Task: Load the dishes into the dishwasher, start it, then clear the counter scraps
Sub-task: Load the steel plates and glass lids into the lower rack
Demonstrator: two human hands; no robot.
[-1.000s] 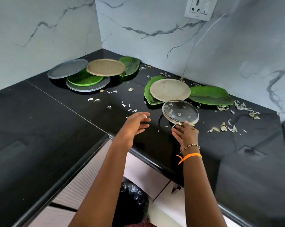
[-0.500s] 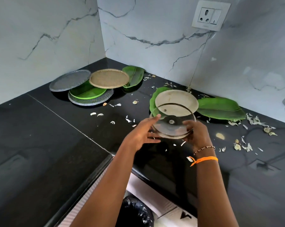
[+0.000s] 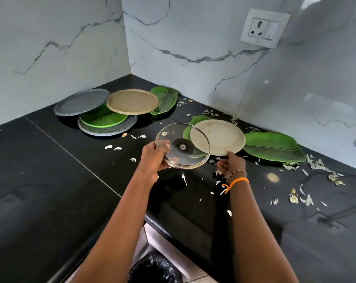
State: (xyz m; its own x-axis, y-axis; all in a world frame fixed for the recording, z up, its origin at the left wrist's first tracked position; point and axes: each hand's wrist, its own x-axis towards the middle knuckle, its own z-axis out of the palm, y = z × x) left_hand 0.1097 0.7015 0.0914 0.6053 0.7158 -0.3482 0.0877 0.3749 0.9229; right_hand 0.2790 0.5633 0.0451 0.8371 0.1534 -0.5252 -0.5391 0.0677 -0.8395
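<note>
Gripping a clear, steel-rimmed lid (image 3: pixel 183 147) at its nine o'clock edge, the left hand (image 3: pixel 155 158) tilts it; the right hand (image 3: pixel 231 164) hangs open, empty.

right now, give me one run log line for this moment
left hand: holds glass lid | right hand: touching beige plate | counter: scraps uncleared
</note>
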